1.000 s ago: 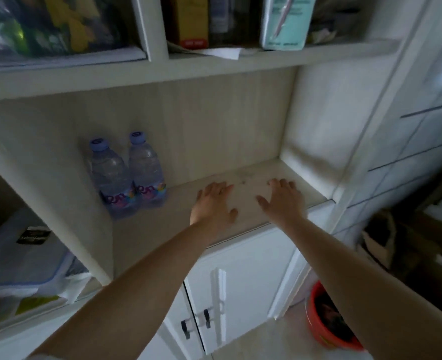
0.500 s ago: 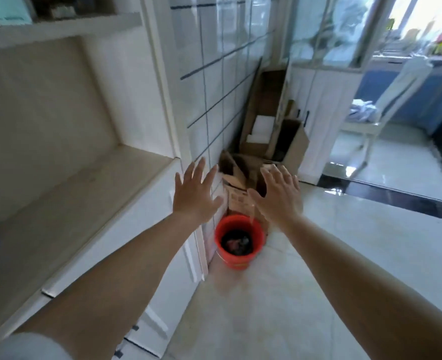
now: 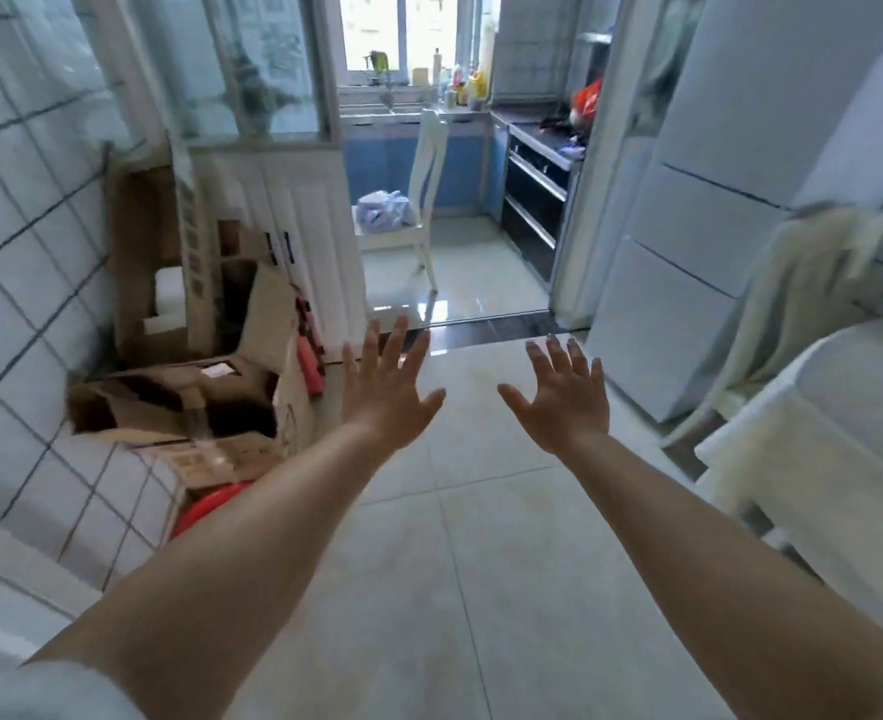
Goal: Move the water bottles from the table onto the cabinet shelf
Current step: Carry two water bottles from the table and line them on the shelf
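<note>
View has swung off the cabinet shelf toward the room; shelf and the two bottles parked on it a second ago are out of frame now. Left hand [image 3: 385, 389] and right hand [image 3: 564, 402] both held out in front, fingers spread wide, holding nothing. No water bottles visible. White-covered surface [image 3: 818, 439] sits at the right edge, just beside a chair [image 3: 772, 324] with cloth draped over it. Reads as heading back for the next bottles, so the task isn't finished
</note>
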